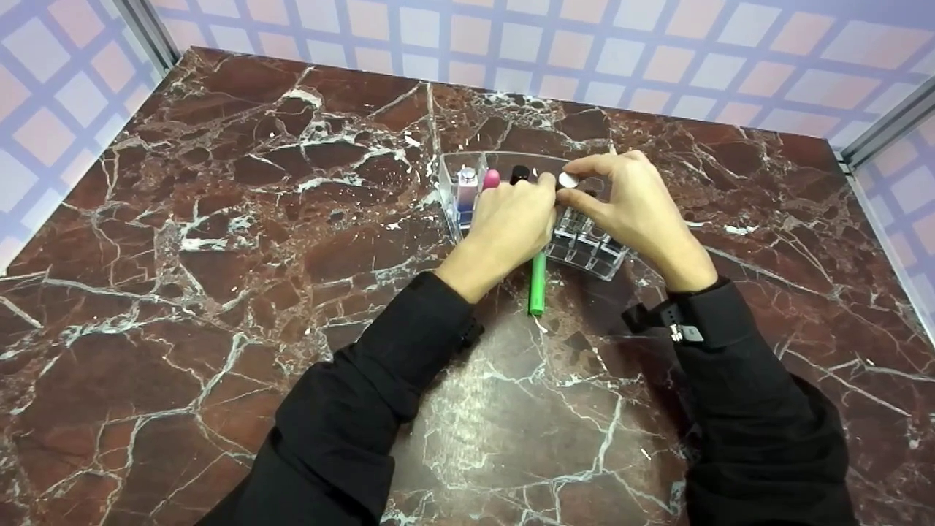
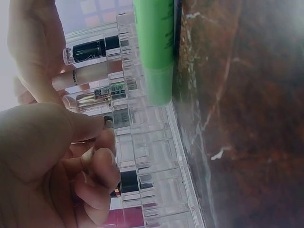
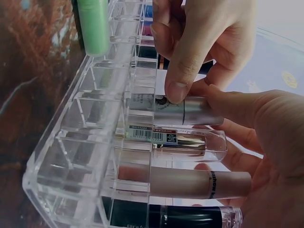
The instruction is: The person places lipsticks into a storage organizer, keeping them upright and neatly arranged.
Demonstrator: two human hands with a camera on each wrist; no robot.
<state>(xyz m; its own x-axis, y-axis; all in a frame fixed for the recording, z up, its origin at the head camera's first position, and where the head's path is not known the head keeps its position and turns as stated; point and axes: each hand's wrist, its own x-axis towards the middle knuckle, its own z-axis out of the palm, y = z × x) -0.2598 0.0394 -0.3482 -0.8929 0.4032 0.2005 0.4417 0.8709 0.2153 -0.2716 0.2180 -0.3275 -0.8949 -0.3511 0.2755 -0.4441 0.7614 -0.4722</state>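
A silver cosmetic tube (image 3: 168,111) stands in a back-row slot of a clear acrylic organizer (image 1: 584,263). My left hand (image 1: 515,215) pinches the body of this tube, the thumb lying across its printed side. My right hand (image 1: 639,208) holds its top end between thumb and fingers; the round end shows pale in the head view. Beside it in the same row are a clear-capped gold tube (image 3: 190,145), a beige tube (image 3: 190,183) and a black tube (image 3: 190,216). Part of the organizer is hidden behind my hands.
A green tube (image 1: 537,285) juts out from the organizer's front. At the organizer's left end stand a clear-topped pink and blue bottle (image 1: 467,186), a pink-capped item (image 1: 491,178) and a black-capped one (image 1: 519,174). Patterned panels (image 1: 511,44) border the marbled table (image 1: 219,307).
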